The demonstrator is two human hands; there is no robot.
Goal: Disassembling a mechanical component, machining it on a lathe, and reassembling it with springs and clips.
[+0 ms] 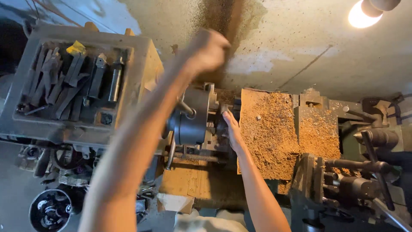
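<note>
right hand [231, 129] fingers apparently on chuck [193, 118]

Flattened brown cardboard sheet [195, 182] below the lathe chuck [191, 122], bearing faint markings

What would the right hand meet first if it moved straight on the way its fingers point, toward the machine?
Probably the dark round chuck: the right hand points up and left, its fingers already at the dark part beside it. Depth is unclear, so contact cannot be confirmed.

Dark round lathe chuck [191, 122], horizontal, beside shavings-covered carriage [268, 133].
</note>
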